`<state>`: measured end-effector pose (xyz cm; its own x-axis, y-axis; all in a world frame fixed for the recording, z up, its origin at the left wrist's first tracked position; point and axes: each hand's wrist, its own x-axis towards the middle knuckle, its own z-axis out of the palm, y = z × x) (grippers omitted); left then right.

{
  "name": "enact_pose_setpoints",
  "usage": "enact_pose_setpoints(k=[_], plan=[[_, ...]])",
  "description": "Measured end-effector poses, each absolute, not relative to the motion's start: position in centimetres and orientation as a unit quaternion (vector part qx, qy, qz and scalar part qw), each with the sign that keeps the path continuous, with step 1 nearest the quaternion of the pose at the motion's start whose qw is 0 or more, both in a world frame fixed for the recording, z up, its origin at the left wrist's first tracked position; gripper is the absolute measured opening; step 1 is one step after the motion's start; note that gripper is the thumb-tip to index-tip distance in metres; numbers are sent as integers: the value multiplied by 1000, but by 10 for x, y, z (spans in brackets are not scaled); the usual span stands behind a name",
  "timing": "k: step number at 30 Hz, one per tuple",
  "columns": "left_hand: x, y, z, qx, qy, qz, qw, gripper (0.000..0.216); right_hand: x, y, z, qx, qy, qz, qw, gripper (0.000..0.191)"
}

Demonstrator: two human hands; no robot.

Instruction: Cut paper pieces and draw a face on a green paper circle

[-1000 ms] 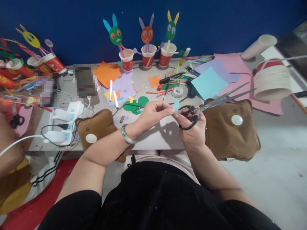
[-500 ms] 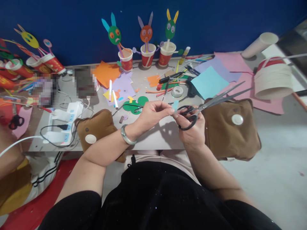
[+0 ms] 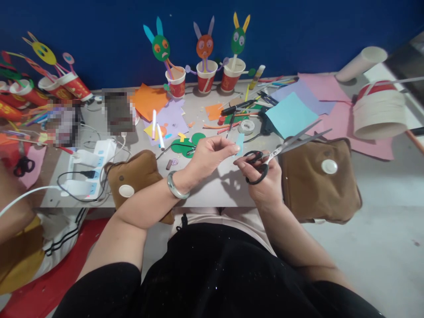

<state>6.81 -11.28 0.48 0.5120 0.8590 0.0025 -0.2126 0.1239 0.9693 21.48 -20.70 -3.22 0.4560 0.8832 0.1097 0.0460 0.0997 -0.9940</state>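
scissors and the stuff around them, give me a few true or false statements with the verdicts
1. The right hand holds the scissors. True.
2. The scissors are fully closed. False: they are open.
3. The paper slip in the left hand is orange. False: it is light blue.
4. A bangle circles the left wrist. True.
5. The orange paper face has yellow ears. False: its ears are purple.
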Motion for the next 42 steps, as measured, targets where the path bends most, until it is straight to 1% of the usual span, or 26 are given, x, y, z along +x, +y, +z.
enact_pose_setpoints(k=[4, 6, 9, 14, 18, 27, 42], plan=[[67, -114, 7, 566, 283, 387, 671, 45, 215, -202, -32, -554, -387, 307, 670, 50], [67, -115, 8, 568, 274, 390, 671, 46, 216, -200, -31, -559, -388, 303, 667, 53], [67, -115, 9, 556, 272, 399, 677, 46, 221, -203, -27, -564, -435, 325, 622, 56], [67, -114, 10, 532, 261, 400, 699, 45, 231, -210, -20, -552, -530, 399, 504, 69], [69, -113, 6, 523, 253, 404, 707, 42, 235, -212, -18, -566, -542, 410, 466, 71], [68, -113, 3, 522, 250, 389, 717, 38, 235, -211, -19, -585, -514, 424, 462, 72], [68, -114, 3, 532, 257, 390, 706, 42, 231, -212, -19, -590, -492, 443, 463, 73]])
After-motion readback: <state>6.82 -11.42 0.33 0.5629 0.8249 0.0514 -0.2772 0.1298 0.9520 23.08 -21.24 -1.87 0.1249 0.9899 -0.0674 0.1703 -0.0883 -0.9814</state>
